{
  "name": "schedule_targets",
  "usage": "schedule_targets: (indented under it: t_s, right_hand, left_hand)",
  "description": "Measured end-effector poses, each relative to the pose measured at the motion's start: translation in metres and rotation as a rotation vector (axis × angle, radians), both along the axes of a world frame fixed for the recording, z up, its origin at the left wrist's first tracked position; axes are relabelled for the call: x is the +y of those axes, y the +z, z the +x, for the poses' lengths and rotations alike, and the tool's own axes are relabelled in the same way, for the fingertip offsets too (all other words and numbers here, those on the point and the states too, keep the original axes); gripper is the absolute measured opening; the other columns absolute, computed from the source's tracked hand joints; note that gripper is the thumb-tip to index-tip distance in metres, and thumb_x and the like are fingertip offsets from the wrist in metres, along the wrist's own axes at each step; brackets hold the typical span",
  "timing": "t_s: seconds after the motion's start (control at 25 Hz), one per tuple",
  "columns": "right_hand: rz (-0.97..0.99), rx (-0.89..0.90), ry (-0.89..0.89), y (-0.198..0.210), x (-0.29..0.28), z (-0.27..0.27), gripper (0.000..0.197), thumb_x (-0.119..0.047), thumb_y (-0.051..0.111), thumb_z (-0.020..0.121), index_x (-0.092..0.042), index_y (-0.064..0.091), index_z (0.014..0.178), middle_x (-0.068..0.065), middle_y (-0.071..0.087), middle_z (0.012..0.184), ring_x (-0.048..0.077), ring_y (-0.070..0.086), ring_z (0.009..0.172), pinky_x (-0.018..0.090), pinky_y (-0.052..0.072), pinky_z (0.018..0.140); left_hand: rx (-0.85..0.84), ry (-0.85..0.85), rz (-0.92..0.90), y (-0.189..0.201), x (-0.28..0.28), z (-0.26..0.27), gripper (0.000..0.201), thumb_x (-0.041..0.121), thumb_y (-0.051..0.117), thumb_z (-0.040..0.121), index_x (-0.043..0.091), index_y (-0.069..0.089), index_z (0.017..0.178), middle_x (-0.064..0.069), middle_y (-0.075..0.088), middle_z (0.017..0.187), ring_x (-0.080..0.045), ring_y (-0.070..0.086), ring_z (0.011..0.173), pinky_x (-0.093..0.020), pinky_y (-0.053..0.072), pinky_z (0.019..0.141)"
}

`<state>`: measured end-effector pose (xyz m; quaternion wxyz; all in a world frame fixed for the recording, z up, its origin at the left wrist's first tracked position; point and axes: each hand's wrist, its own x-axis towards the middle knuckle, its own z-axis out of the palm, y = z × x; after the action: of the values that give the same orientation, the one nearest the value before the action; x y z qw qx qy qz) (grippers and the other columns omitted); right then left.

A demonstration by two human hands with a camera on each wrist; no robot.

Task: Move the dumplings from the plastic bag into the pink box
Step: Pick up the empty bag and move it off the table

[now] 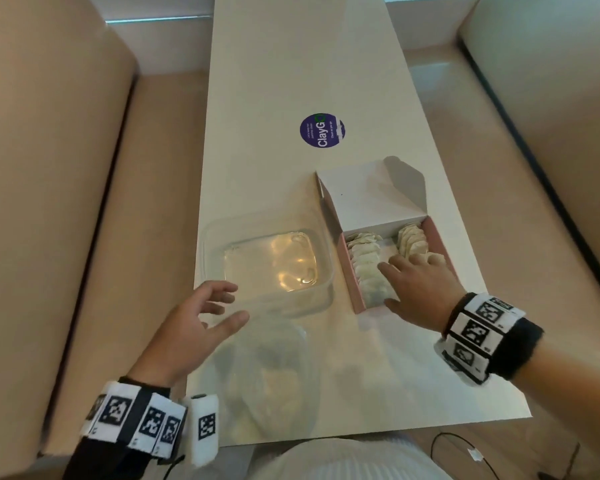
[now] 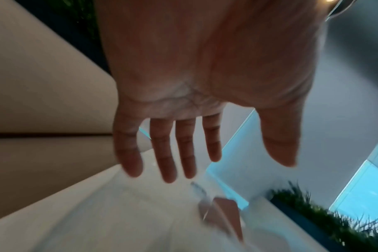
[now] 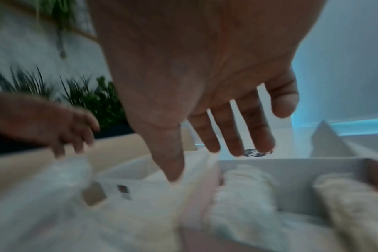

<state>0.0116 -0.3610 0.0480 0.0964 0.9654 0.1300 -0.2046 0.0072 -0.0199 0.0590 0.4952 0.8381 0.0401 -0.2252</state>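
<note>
The pink box (image 1: 354, 289) lies open on the white table, its white lid (image 1: 368, 199) folded back. Two rows of pale dumplings (image 1: 366, 265) fill it; the right wrist view shows the same dumplings (image 3: 248, 187) blurred. My right hand (image 1: 416, 289) hovers over the box's near end with fingers spread and nothing in them. A clear plastic bag (image 1: 267, 382) with a few dumplings lies near the table's front edge. My left hand (image 1: 201, 317) is open above the bag, beside an empty clear container (image 1: 274, 261). In the left wrist view that hand (image 2: 183, 153) holds nothing.
A round purple sticker (image 1: 321, 130) sits on the table (image 1: 291, 81) beyond the box. Beige padded benches (image 1: 84, 202) run along both sides. A black cable (image 1: 465, 448) lies on the floor at the lower right. Green plants (image 3: 86, 98) stand behind.
</note>
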Motion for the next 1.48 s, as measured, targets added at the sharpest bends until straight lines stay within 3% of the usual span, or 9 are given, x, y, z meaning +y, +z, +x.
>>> schedule_targets:
  t_s: [0.24, 0.36, 0.52, 0.8, 0.96, 1.08, 1.2, 1.32, 1.48]
  right_hand:
    - [0.625, 0.684, -0.351, -0.043, 0.110, -0.050, 0.085, -0.050, 0.063, 0.080, -0.019, 0.018, 0.145, 0.009, 0.053, 0.133, 0.024, 0.056, 0.115, 0.034, 0.046, 0.096]
    - [0.905, 0.568, -0.609, -0.065, 0.130, -0.042, 0.017, -0.003, 0.051, 0.087, -0.014, 0.054, 0.099, 0.012, 0.066, 0.093, 0.025, 0.066, 0.071, 0.041, 0.057, 0.073]
    - [1.484, 0.477, -0.733, -0.035, 0.163, -0.038, 0.028, 0.015, 0.049, 0.084, -0.012, 0.051, 0.080, 0.005, 0.056, 0.076, 0.010, 0.060, 0.064, 0.027, 0.056, 0.065]
    - [0.963, -0.066, 0.032, 0.006, 0.163, -0.067, 0.102, -0.046, 0.072, 0.071, -0.028, 0.007, 0.147, 0.006, 0.012, 0.155, 0.022, 0.012, 0.144, 0.042, 0.019, 0.114]
    - [0.956, -0.155, 0.218, -0.003, 0.169, -0.077, 0.097, -0.022, 0.075, 0.073, -0.019, 0.011, 0.146, 0.019, 0.010, 0.154, 0.031, 0.015, 0.142, 0.039, 0.025, 0.115]
    - [1.122, -0.219, 0.070, -0.006, 0.172, -0.081, 0.067, -0.001, 0.064, 0.071, -0.008, 0.030, 0.130, 0.028, 0.042, 0.132, 0.029, 0.034, 0.123, 0.034, 0.032, 0.107]
    - [1.050, -0.343, 0.092, -0.025, 0.178, -0.090, 0.056, -0.007, 0.064, 0.071, -0.009, 0.035, 0.119, 0.023, 0.051, 0.119, 0.031, 0.038, 0.117, 0.045, 0.029, 0.105]
    - [0.969, -0.129, 0.150, -0.049, 0.162, -0.130, 0.094, -0.025, 0.073, 0.073, -0.009, 0.014, 0.144, 0.016, 0.024, 0.151, 0.028, 0.013, 0.143, 0.048, 0.007, 0.118]
    - [1.150, 0.283, 0.273, -0.064, 0.134, -0.201, 0.118, -0.036, 0.078, 0.070, -0.007, -0.007, 0.147, 0.013, 0.001, 0.157, 0.021, 0.000, 0.146, 0.039, 0.006, 0.119]
  left_hand:
    - [0.343, -0.253, 0.064, -0.081, -0.017, -0.060, 0.120, 0.056, 0.082, 0.055, 0.037, 0.008, 0.148, 0.006, 0.035, 0.148, -0.013, 0.040, 0.131, -0.038, 0.035, 0.111]
    - [0.453, -0.007, -0.222, -0.083, -0.020, -0.059, 0.109, 0.064, 0.077, 0.058, 0.043, 0.016, 0.146, 0.008, 0.045, 0.143, -0.013, 0.048, 0.125, -0.045, 0.041, 0.106]
    - [0.671, 0.188, -0.757, -0.072, -0.011, -0.055, 0.097, 0.074, 0.076, 0.044, 0.038, 0.052, 0.131, 0.001, 0.065, 0.125, -0.019, 0.064, 0.110, -0.050, 0.054, 0.081]
    - [0.399, 0.421, -0.895, -0.043, -0.002, -0.030, 0.024, 0.010, 0.045, 0.093, 0.005, 0.066, 0.102, -0.020, 0.068, 0.101, -0.026, 0.069, 0.088, -0.040, 0.057, 0.074]
    - [0.469, 0.342, -0.938, -0.029, -0.010, -0.038, 0.032, 0.029, 0.052, 0.092, 0.000, 0.066, 0.090, -0.017, 0.072, 0.079, -0.021, 0.071, 0.075, -0.032, 0.059, 0.068]
    - [0.400, 0.354, -1.211, -0.037, -0.021, -0.062, 0.062, 0.040, 0.018, 0.103, -0.009, 0.040, 0.133, -0.034, 0.048, 0.131, -0.038, 0.044, 0.128, -0.044, 0.029, 0.110]
    - [0.328, 0.410, -1.153, -0.049, -0.030, -0.097, 0.056, 0.039, 0.028, 0.102, -0.001, 0.034, 0.140, -0.025, 0.042, 0.140, -0.032, 0.036, 0.135, -0.045, 0.023, 0.112]
    - [0.242, 0.348, -1.085, -0.064, -0.044, -0.143, 0.030, 0.019, 0.068, 0.076, 0.014, 0.071, 0.105, -0.013, 0.070, 0.099, -0.021, 0.069, 0.092, -0.032, 0.058, 0.073]
    - [0.133, 0.583, -0.662, -0.068, -0.064, -0.214, 0.037, -0.011, 0.038, 0.087, 0.008, 0.064, 0.070, -0.011, 0.051, 0.055, -0.020, 0.053, 0.049, -0.020, 0.042, 0.040]
